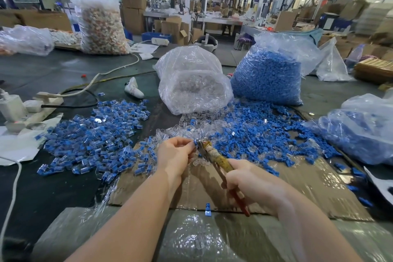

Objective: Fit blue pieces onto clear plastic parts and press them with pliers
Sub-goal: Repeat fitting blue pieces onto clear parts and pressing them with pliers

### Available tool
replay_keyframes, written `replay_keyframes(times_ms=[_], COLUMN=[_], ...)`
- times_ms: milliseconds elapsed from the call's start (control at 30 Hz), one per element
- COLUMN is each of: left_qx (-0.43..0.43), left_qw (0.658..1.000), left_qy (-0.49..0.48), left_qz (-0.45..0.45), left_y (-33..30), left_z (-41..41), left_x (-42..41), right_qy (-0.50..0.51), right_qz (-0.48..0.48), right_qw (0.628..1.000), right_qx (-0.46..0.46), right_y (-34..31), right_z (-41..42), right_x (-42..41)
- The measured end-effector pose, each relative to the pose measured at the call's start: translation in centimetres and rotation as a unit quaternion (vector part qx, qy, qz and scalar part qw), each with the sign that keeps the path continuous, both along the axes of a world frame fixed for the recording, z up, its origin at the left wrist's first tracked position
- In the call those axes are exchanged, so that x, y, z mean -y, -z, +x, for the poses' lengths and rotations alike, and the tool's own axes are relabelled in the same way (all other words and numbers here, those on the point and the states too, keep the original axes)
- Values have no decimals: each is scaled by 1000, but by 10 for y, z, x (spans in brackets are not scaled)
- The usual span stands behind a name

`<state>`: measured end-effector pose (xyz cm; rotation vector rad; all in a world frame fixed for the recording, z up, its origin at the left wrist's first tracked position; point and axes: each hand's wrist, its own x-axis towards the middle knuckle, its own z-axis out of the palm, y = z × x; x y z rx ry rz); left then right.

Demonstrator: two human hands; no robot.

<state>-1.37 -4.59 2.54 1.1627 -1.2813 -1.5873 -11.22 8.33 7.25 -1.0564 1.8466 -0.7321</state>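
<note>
Your left hand pinches a blue piece fitted on a clear part at frame centre, just above the cardboard. Your right hand grips the pliers, whose nose meets the piece. This looks like the pressing step. Next, squeeze squarely, then drop it on the finished pile at left and take fresh parts from the loose heap.

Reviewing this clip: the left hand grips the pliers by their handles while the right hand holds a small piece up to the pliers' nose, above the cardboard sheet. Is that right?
Not quite: the hands are swapped. In the head view the right hand grips the pliers by their handles, while the left hand holds the small piece up to the pliers' nose, above the cardboard sheet.
</note>
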Motion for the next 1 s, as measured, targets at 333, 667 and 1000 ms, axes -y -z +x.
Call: replay_keyframes(times_ms=[333,667,1000], left_qx=[-5,0,5], left_qw=[1000,1000,1000], left_qy=[-7,6,4], left_qz=[9,18,26], left_y=[0,0,3], left_z=[0,-4,-6], left_x=[0,-2,-6], right_qy=[-16,-24,-25], right_qz=[-8,7,27], right_qw=[1000,999,986], right_qx=[18,-30,-162], right_y=[-5,-3,5], right_z=[1,2,6], right_x=[0,3,6])
